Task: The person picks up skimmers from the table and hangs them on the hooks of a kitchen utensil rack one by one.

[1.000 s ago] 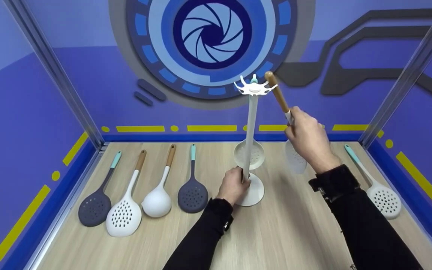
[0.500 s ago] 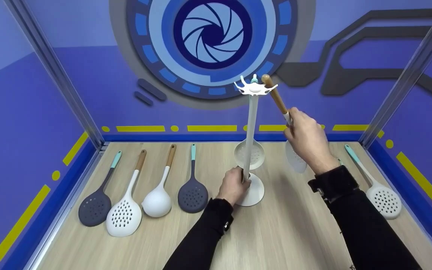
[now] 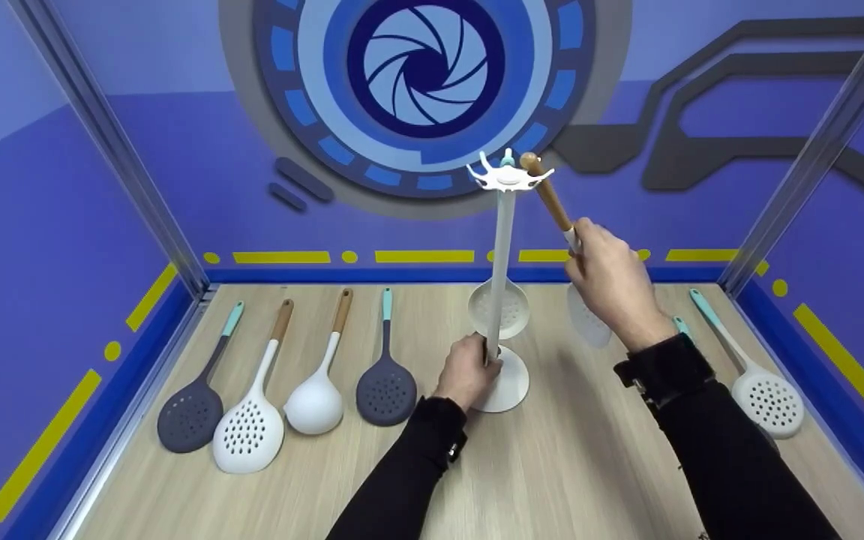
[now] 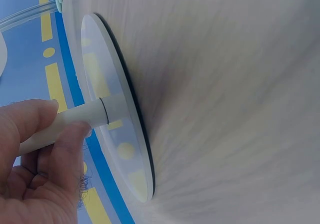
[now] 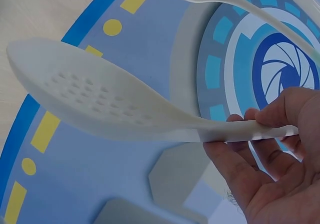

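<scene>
We saw the left hand (image 3: 468,371) clamped round the lower pole of a white stand (image 3: 502,262), its grip just above the round base (image 3: 514,390), which rested on the wooden table (image 3: 537,480). The right hand (image 3: 616,281) gripped the neck of a white skimmer (image 5: 90,97), held in the air to the right of the pole, with its brown handle (image 3: 552,196) slanting up toward the hooks (image 3: 508,178). In the head view the handle's tip met the end of one hook (we could not tell whether they touched). Behind the pole we noticed a pale skimmer (image 3: 514,315), its turquoise end up among the hooks. To our left lay a dark turner (image 3: 190,420), a white perforated turner (image 3: 248,435), a white ladle (image 3: 314,405) and a dark skimmer (image 3: 386,392) in a row; to our right lay a light perforated skimmer (image 3: 768,401), near a turquoise handle (image 3: 681,326) partly hidden by the right sleeve (image 3: 732,442).
</scene>
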{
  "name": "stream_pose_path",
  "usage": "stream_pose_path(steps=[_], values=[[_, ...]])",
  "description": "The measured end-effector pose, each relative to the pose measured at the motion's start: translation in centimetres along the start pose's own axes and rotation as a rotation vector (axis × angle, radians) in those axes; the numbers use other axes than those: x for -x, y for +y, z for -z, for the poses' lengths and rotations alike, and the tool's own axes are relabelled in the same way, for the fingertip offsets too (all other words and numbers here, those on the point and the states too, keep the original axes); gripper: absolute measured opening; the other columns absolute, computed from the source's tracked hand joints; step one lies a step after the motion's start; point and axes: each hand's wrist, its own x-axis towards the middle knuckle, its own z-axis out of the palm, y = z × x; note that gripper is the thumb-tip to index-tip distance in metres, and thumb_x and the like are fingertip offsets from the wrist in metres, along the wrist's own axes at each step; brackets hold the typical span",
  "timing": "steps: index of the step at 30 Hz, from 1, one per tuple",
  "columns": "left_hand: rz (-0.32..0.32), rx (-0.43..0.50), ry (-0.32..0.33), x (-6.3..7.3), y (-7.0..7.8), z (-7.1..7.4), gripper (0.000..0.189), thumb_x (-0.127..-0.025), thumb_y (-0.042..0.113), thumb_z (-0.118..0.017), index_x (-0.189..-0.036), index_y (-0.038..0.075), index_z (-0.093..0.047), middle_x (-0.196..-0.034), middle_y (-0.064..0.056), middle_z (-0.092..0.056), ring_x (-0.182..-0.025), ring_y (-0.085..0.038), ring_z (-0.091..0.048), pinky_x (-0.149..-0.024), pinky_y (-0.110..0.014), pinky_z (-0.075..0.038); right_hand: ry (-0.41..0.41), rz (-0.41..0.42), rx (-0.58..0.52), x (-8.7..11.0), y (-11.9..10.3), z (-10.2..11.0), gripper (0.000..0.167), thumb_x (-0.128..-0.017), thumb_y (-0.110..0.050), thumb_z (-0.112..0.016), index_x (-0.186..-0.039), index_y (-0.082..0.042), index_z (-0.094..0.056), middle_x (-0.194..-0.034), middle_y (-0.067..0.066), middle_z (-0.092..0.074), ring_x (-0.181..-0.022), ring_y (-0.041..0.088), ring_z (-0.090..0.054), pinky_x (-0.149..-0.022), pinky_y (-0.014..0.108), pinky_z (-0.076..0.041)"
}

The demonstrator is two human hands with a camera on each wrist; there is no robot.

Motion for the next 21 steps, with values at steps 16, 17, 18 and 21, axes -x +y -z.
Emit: stream_pose_path(steps=[16,17,18,21], values=[[-0.024,-0.019,0.022,0.01,0.02,-0.02,0.016,-0.076,0.012,-0.073,-0.084,0.01,-0.06,-0.077,-0.002,-0.062,-0.07,-0.013,-0.056,-0.064,-0.028,-0.048,-0.02,-0.004,-0.02,0.21,-0.3,-0.59,0.025,-0.086,-0.013,-0.055,-0.111,-0.013,-0.05,-0.089,0.003,-0.054,-0.07,0.021,-0.054,-0.052,0.033,-0.044],[-0.025,-0.018,0.023,0.01,0.01,-0.02,0.016,-0.076,0.012,-0.073,-0.084,0.01,-0.06,-0.077,-0.002,-0.062,-0.071,-0.013,-0.057,-0.064,-0.028,-0.048,-0.018,-0.002,-0.024,0.22,-0.31,-0.63,0.025,-0.086,-0.013,-0.055,-0.11,-0.014,-0.05,-0.089,0.002,-0.054,-0.069,0.021,-0.053,-0.053,0.033,-0.044],[-0.026,-0.018,0.024,0.01,0.0,-0.02,0.016,-0.076,0.012,-0.073,-0.084,0.01,-0.06,-0.077,-0.002,-0.062,-0.071,-0.013,-0.057,-0.064,-0.029,-0.048,-0.016,-0.003,-0.029,0.25,-0.3,-0.68,0.025,-0.085,-0.012,-0.055,-0.11,-0.014,-0.05,-0.088,0.002,-0.053,-0.069,0.021,-0.053,-0.052,0.033,-0.044],[-0.026,-0.018,0.023,-0.01,0.04,0.01,0.016,-0.076,0.013,-0.073,-0.085,0.009,-0.06,-0.078,-0.003,-0.063,-0.072,-0.014,-0.058,-0.065,-0.029,-0.049,-0.017,-0.008,-0.047,0.3,-0.3,-0.84,0.023,-0.084,-0.012,-0.054,-0.106,-0.015,-0.05,-0.086,0.0,-0.051,-0.068,0.021,-0.052,-0.053,0.033,-0.043]])
